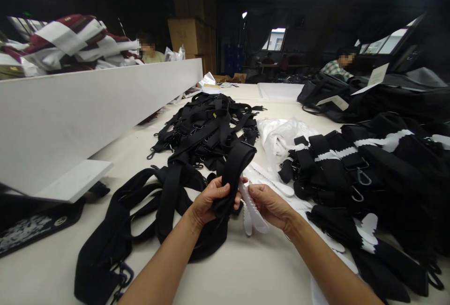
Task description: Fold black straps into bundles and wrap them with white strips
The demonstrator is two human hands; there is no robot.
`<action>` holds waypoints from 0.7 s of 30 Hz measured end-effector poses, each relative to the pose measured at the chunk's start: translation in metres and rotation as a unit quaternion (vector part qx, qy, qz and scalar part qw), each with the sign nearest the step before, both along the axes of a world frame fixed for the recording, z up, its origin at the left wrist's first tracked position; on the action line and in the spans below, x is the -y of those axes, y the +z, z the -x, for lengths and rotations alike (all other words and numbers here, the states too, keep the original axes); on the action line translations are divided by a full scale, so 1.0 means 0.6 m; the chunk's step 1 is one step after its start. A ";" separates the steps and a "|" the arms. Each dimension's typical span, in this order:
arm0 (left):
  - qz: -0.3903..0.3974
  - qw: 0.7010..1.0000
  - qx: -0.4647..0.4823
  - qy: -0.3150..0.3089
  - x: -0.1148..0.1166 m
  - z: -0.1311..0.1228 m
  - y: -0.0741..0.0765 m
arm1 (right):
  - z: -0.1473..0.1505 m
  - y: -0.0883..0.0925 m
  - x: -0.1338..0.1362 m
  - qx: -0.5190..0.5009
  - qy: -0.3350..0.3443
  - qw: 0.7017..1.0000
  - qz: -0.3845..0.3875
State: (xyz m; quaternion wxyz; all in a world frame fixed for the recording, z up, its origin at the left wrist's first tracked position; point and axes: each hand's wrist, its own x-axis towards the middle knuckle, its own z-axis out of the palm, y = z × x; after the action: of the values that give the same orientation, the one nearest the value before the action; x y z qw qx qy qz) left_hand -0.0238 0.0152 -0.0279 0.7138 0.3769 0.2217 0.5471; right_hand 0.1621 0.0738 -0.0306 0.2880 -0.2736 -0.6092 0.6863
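My left hand (213,197) is closed around a folded black webbing strap (236,164), its upper loop standing above the fingers. Close beside it, my right hand (269,202) pinches a white plastic strip with toothed edges (253,209), which lies against the strap and hangs down below the fingers. More loose white toothed strips (270,178) lie on the table behind my right hand. Left of my hands a long black strap (140,202) spreads in loops, with a metal hook at its near end. Ahead is a tangled pile of black straps (207,122) with metal hooks.
Bundled black straps banded with white strips (333,155) are heaped on the right. A clear plastic bag (281,136) sits between the piles. A white panel (87,108) borders the left, with maroon items (70,38) behind it. Black bags (379,94) lie far right; two people sit beyond.
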 end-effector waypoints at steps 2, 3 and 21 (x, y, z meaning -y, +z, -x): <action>-0.008 1.000 0.007 -0.004 -0.001 0.002 -0.003 | 0.001 -0.001 -0.001 -0.005 0.041 0.999 0.031; -0.012 1.000 0.010 -0.008 -0.002 0.003 -0.005 | 0.002 -0.001 -0.002 -0.006 0.056 0.997 0.043; 0.063 0.984 -0.004 0.164 -0.023 -0.005 -0.010 | -0.041 0.012 -0.064 0.006 -0.398 0.894 -0.205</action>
State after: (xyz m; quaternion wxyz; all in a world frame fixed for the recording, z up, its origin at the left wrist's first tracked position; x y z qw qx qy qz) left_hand -0.0209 0.0290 -0.0337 0.6357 0.2919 0.3172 0.6403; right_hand 0.1866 0.1119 -0.0236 0.5831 -0.4325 -0.5779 0.3727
